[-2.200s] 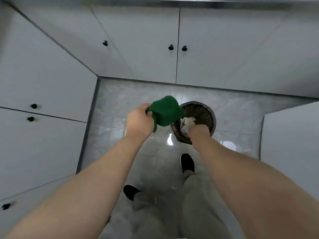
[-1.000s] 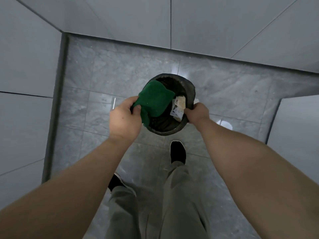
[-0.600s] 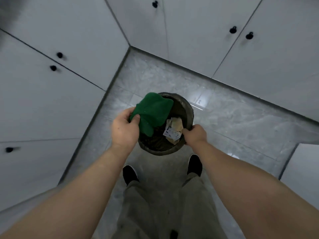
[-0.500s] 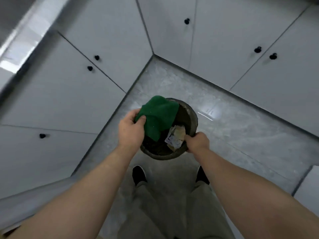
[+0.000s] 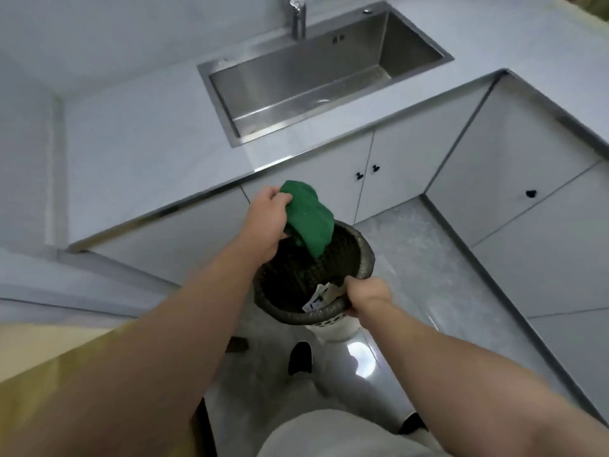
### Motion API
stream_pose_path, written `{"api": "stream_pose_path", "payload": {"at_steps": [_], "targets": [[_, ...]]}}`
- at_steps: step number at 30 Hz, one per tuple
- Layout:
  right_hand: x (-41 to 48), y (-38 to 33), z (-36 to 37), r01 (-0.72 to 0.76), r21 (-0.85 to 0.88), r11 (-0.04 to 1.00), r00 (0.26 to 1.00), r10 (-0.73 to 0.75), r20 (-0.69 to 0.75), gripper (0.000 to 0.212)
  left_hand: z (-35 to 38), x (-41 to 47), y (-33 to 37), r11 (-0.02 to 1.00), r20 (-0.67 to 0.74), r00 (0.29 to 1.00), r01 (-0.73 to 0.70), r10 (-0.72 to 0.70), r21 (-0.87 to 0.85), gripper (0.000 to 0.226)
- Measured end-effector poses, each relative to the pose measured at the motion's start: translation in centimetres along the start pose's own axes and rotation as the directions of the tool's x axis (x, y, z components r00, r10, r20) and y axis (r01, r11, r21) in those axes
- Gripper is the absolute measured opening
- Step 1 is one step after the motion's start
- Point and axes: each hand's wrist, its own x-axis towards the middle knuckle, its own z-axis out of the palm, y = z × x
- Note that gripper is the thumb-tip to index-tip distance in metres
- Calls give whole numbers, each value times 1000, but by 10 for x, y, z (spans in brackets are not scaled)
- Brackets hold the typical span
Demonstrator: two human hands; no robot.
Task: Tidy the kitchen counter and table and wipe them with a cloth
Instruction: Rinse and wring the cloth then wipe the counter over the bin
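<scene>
Grey surface (image 5: 138, 133) is seen up top, with a steel sink (image 5: 296, 77) set into it. Lower down, a dark bin (image 5: 368, 258) is gripped at its near rim by the right hand (image 5: 367, 298), and a green cloth (image 5: 309, 219) is held bunched over it by the left hand (image 5: 267, 222). Paper scraps (image 5: 324, 296) are sat inside.

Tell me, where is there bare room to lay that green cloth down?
The counter left of the sink, up to the wall, is bare, as is the strip right of it. The bin is crowded: paper inside, cloth over it.
</scene>
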Motion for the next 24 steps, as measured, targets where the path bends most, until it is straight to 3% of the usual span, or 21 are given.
{"api": "stream_pose_path", "payload": {"at_steps": [4,8,12,17,20,22,24], "targets": [[-19,-29,46,25,-56,998,1000,-24,20,18,-66,21,34,990,-44,999,-11,5,-140,8],[-30,-47,83,37,-55,998,999,-36,4,15,-125,46,66,988,1,999,-47,48,-146,17],[-34,-58,115,13,-45,999,1000,-13,4,12,-168,79,101,986,-53,985,-163,164,22,22],[-37,-71,147,-7,-39,999,1000,7,-9,10,-208,137,143,902,-207,918,-252,338,351,23],[-39,-74,157,-20,-31,999,1000,19,-18,9,-214,159,161,736,-256,842,-221,476,640,34],[-38,-75,163,-33,-14,999,999,33,-15,8,-214,172,161,557,-163,819,-216,551,802,36],[-37,-75,168,-51,11,999,999,52,-11,10,-215,186,148,351,-9,843,-214,538,912,39]]}}
